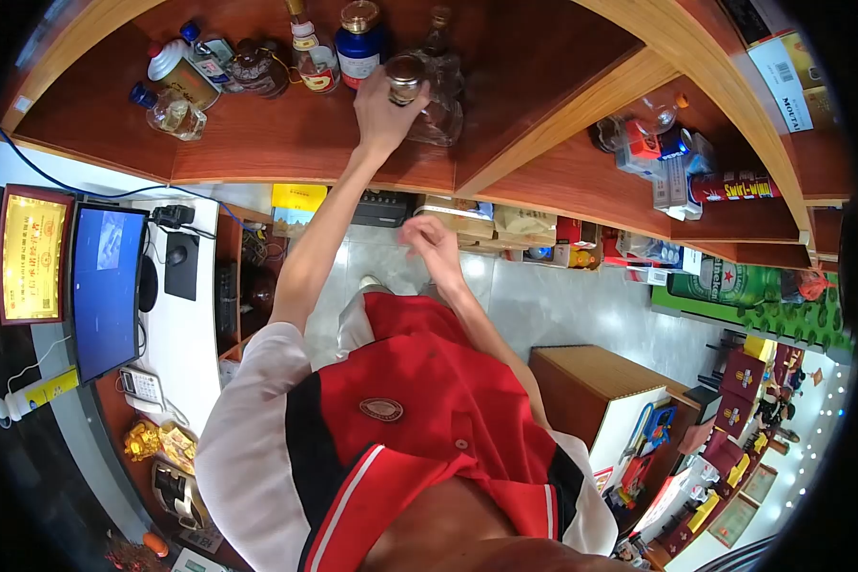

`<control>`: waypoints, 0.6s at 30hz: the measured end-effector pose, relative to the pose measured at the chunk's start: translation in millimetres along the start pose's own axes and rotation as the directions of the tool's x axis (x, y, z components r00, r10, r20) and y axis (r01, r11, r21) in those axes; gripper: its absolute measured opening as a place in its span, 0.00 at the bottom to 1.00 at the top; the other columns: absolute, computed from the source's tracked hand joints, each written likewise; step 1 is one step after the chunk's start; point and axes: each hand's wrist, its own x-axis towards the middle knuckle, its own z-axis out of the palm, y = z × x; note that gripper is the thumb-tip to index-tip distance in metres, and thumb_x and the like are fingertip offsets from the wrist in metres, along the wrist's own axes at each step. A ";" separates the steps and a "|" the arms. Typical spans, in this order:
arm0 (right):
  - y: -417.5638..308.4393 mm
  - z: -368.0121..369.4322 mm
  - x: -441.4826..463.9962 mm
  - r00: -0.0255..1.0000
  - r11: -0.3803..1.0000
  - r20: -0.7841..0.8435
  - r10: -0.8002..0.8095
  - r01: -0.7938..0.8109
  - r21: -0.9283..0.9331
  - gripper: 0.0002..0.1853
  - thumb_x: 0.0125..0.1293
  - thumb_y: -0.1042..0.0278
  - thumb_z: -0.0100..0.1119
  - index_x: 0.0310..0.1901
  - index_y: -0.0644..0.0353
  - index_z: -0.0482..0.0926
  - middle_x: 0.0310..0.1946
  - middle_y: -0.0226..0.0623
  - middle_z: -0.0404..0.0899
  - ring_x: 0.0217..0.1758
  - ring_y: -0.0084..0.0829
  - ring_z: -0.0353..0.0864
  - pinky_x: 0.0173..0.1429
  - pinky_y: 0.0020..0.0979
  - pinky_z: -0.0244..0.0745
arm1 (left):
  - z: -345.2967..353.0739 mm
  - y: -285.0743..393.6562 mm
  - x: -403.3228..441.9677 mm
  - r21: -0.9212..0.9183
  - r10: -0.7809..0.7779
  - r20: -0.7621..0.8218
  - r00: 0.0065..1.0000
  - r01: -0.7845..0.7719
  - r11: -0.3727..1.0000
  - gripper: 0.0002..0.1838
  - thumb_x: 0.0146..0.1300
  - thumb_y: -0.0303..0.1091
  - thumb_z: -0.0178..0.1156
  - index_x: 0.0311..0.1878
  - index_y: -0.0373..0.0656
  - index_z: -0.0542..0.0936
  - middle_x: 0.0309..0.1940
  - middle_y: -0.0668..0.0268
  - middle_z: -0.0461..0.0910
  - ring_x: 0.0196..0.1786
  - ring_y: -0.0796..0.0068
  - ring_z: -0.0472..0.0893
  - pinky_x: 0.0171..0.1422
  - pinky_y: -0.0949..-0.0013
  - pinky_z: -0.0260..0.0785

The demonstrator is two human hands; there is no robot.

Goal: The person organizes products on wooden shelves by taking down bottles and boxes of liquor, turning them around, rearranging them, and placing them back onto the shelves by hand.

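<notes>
My left hand (383, 119) reaches up to the wooden shelf, its fingers closed round a small glass jar (405, 93) with a shiny metal lid. Right beside that jar, on its right, stands a clear glass bottle (440, 105). To its left is a blue bottle (359, 52) with a gold cap and a white label. A red-and-white labelled bottle (315, 65) comes after it. Lower down, in front of my body, my right hand (431, 246) hangs over the floor with loosely bent fingers. They are apart, and I see nothing in them.
More bottles, among them a white-capped one (183, 71), line the shelf's left part. A wooden divider (553, 119) separates a second compartment with cans and small boxes. At left stand a monitor (108, 286) and a white desk (191, 315). A wooden cabinet (596, 381) stands at right.
</notes>
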 end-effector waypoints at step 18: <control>-87.5 52.7 -15.0 0.652 0.580 0.113 -0.750 0.729 -0.363 0.43 0.52 0.78 0.80 0.72 0.67 0.70 0.71 0.53 0.74 0.74 0.47 0.74 0.76 0.42 0.72 | -150.0 62.9 -45.0 -0.964 -0.571 0.220 0.791 0.264 -0.005 0.31 0.76 0.61 0.45 0.39 0.38 0.77 0.39 0.59 0.79 0.52 0.56 0.78 0.69 0.49 0.67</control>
